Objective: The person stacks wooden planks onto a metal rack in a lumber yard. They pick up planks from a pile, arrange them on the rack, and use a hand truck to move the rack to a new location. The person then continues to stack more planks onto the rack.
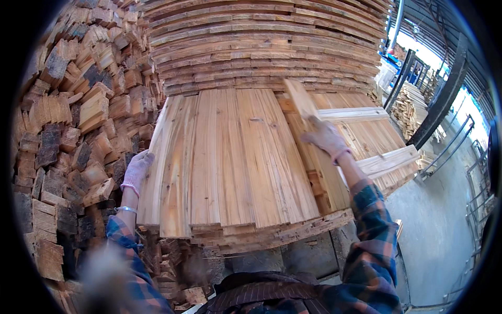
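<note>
A timber yard: stacked planks, piled offcut blocks, open shed roof.

The fingertips of the left hand curl behind the left edge of the board stack, so how they grip cannot be told. The right hand covers the lower end of the loose plank lying on that stack, and its palm is out of sight. Below the stack's front edge, a pale blur smears over the left sleeve; what it is cannot be told. Left of the stack, the pile of wood blocks runs off into the dark rim. Above the stack, the upper board layers are cut off by the top edge. Right of the stack, the railings wash out in glare.
</note>
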The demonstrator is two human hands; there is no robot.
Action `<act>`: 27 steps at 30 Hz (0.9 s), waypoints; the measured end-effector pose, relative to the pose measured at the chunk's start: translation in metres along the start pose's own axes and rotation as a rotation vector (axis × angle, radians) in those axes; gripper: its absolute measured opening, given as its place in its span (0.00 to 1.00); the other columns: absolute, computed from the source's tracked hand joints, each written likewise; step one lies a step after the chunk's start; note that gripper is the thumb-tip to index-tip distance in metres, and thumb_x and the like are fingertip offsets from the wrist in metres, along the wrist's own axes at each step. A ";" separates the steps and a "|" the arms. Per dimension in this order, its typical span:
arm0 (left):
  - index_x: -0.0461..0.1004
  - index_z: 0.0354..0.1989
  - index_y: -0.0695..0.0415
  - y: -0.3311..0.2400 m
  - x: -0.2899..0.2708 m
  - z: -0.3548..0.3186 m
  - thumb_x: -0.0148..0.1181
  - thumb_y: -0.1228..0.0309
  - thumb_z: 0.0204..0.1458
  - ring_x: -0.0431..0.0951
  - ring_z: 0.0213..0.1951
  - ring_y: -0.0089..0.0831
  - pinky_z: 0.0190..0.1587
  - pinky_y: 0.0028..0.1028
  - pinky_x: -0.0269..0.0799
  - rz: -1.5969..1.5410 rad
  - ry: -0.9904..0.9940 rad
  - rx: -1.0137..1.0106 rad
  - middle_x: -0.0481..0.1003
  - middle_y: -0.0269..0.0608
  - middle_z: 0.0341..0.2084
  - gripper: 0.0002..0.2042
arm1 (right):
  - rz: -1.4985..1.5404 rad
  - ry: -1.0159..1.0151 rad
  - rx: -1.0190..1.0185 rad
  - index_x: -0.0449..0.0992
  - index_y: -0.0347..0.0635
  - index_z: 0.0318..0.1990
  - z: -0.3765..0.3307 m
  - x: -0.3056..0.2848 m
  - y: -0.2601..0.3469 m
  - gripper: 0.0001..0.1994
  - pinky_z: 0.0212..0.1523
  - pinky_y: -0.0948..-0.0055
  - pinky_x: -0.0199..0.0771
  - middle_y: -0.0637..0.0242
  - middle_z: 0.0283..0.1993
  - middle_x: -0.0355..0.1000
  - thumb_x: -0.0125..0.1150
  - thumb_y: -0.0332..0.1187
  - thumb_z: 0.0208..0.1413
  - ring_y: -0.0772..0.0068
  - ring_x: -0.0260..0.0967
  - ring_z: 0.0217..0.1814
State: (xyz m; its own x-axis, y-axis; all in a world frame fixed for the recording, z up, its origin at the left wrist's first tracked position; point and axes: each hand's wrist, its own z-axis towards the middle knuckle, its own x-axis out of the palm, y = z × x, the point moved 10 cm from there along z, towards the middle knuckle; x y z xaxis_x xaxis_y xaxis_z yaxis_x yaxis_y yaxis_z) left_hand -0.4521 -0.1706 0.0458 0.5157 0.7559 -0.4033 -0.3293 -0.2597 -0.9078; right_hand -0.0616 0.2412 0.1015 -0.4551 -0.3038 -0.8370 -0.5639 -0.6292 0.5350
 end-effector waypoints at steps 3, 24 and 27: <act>0.76 0.47 0.58 0.007 -0.008 -0.001 0.56 0.56 0.58 0.65 0.23 0.13 0.22 0.18 0.61 -0.048 0.034 -0.046 0.72 0.23 0.26 0.19 | -0.004 -0.010 -0.011 0.71 0.50 0.58 -0.004 0.023 0.006 0.27 0.57 0.60 0.66 0.43 0.52 0.70 0.60 0.44 0.48 0.48 0.67 0.56; 0.71 0.54 0.63 -0.160 0.119 -0.248 0.41 0.61 0.61 0.75 0.48 0.43 0.47 0.37 0.71 1.119 -0.508 0.677 0.74 0.51 0.49 0.21 | -0.320 -0.207 -0.766 0.66 0.47 0.58 -0.230 0.047 0.114 0.28 0.58 0.53 0.60 0.57 0.53 0.61 0.58 0.50 0.51 0.54 0.57 0.60; 0.75 0.47 0.60 -0.151 0.110 -0.215 0.45 0.60 0.59 0.75 0.45 0.49 0.55 0.44 0.65 0.779 -0.632 0.566 0.76 0.51 0.42 0.18 | -0.351 -0.174 -0.693 0.67 0.48 0.58 -0.211 0.042 0.111 0.29 0.60 0.52 0.58 0.57 0.54 0.61 0.59 0.51 0.50 0.52 0.57 0.61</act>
State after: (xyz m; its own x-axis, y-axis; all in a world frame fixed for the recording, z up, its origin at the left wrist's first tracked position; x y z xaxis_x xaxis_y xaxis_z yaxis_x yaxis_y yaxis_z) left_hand -0.1758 -0.1772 0.1134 -0.4191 0.7168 -0.5573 -0.7749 -0.6023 -0.1918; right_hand 0.0017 0.0077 0.1015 -0.4641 0.0748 -0.8826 -0.1633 -0.9866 0.0022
